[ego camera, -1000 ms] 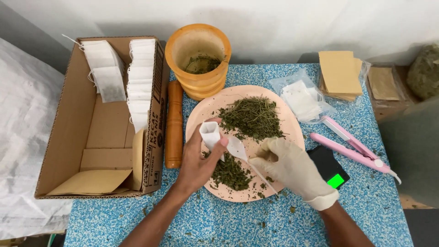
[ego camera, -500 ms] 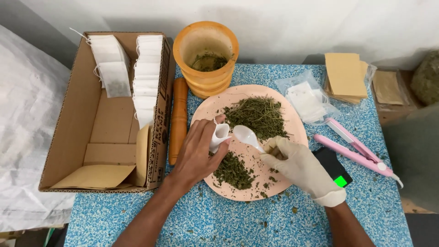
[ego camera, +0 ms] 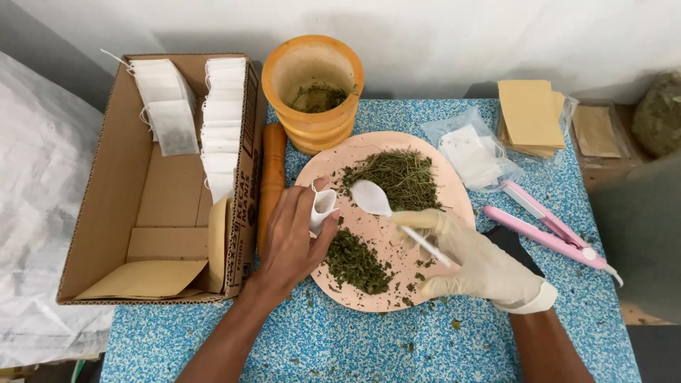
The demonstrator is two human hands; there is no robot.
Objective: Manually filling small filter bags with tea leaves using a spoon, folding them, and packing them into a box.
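My left hand (ego camera: pixel 292 241) is bare and holds a small white empty tea bag (ego camera: pixel 323 206) open over the left edge of a pink round plate (ego camera: pixel 454 202). My right hand (ego camera: pixel 474 262), in a cream glove, grips a white plastic spoon (ego camera: pixel 377 203) whose bowl hovers just right of the bag. Two heaps of dried green herbs lie on the plate: a larger one (ego camera: pixel 401 177) at the far side and a smaller one (ego camera: pixel 355 262) near my hands.
An orange wooden mortar (ego camera: pixel 312 89) with herb bits stands behind the plate, its pestle (ego camera: pixel 272 177) beside a cardboard box (ego camera: pixel 106 206) of white tea bags. A plastic bag of sachets (ego camera: pixel 472 152), tan envelopes (ego camera: pixel 532 117) and a pink heat sealer (ego camera: pixel 550 230) lie right.
The spoon has lifted from the near herb heap and moved up toward the bag. My left hand raised the bag slightly and turned its mouth to the spoon.
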